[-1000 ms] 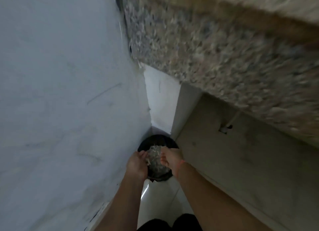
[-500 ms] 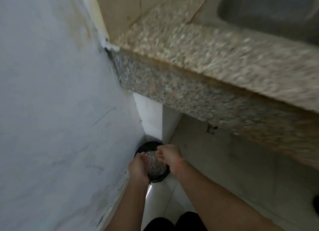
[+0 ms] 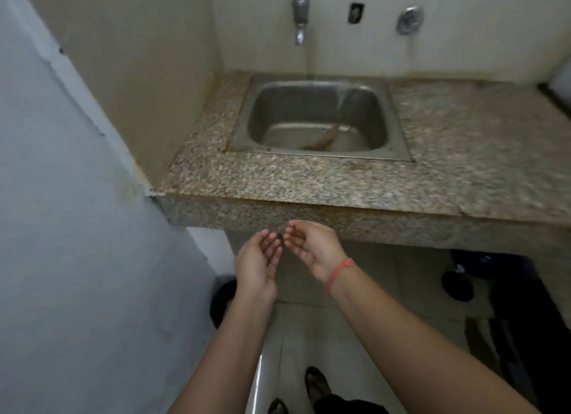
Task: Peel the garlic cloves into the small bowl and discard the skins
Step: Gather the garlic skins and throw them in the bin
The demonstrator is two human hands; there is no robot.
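Hands were empty by the near counter (image 3: 309,185) edge.
I saw left hand (image 3: 258,267) and right hand (image 3: 313,248) loosely cupped; skins likely papery, clingy, best pinched in bunches.

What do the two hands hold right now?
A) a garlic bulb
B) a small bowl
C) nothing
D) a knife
C: the left hand and the right hand are both open, fingers loosely curved and palms bare, in front of the counter edge.
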